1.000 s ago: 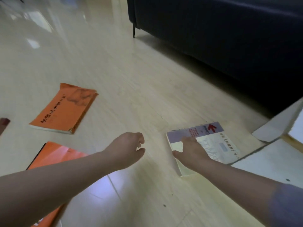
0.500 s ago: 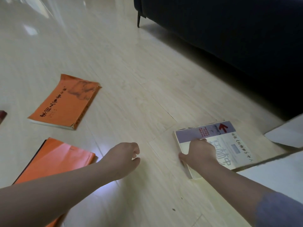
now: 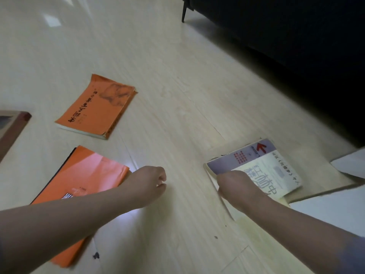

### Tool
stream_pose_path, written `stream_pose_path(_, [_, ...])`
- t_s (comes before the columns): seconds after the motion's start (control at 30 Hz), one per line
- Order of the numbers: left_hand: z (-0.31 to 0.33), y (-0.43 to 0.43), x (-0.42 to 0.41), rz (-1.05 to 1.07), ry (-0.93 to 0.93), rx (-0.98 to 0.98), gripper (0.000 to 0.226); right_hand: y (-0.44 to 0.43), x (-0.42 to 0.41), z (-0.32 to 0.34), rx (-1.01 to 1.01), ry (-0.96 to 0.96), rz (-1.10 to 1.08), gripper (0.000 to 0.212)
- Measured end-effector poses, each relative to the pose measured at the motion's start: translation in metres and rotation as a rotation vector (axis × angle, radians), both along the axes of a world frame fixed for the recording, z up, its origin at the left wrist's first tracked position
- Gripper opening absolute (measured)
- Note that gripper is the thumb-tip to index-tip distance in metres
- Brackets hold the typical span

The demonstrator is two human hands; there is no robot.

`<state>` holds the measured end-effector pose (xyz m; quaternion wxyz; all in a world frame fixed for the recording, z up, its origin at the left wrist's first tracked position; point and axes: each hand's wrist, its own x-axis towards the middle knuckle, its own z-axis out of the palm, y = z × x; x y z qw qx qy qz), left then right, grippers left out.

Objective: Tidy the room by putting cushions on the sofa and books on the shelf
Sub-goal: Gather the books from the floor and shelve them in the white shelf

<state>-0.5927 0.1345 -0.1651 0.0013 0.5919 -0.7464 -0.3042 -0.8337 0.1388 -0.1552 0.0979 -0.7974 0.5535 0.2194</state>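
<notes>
- Location: pale book point(image 3: 272, 165) lies on the floor point(image 3: 177, 95), just in front of the sofa point(image 3: 286, 36).
- Hands: right hand point(image 3: 235, 186) curled on its near corner; left hand point(image 3: 147, 185) loosely curled, empty.
- Risk: a one-corner grip may let the cover splay or slip on lifting.

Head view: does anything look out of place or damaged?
Yes. Three books lie scattered on the floor: far orange book with a curled top corner, near orange book, and the white book gripped by the right hand.
</notes>
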Motion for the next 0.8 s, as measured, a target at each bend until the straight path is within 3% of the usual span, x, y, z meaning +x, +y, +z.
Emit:
stream_pose_path(0.1, [-0.001,0.006,0.016,0.054,-0.014,-0.039,0.018,0.020,0.027,-0.001,0.039,-0.054,0.188,0.010])
stream_pose_path(0.23, [-0.001,0.020,0.048,0.169,-0.050,-0.126,0.018,0.035,0.054,-0.010,0.059,-0.078,0.413,0.019])
stream_pose_path(0.37, [-0.002,0.036,0.072,0.237,-0.114,-0.217,0.032,0.040,0.073,-0.024,0.046,-0.111,0.551,0.019])
stream_pose_path(0.47, [-0.011,0.044,0.082,0.221,-0.223,-0.225,0.043,0.045,0.074,-0.032,-0.006,-0.220,0.521,0.009])
stream_pose_path(0.67, [-0.029,0.044,0.102,0.256,-0.389,-0.206,0.057,0.055,0.066,-0.033,-0.114,-0.423,0.403,0.010])
stream_pose_path(0.8, [-0.031,0.028,0.116,0.377,-0.436,-0.013,0.106,0.053,0.065,-0.037,-0.111,-0.396,0.338,0.025])
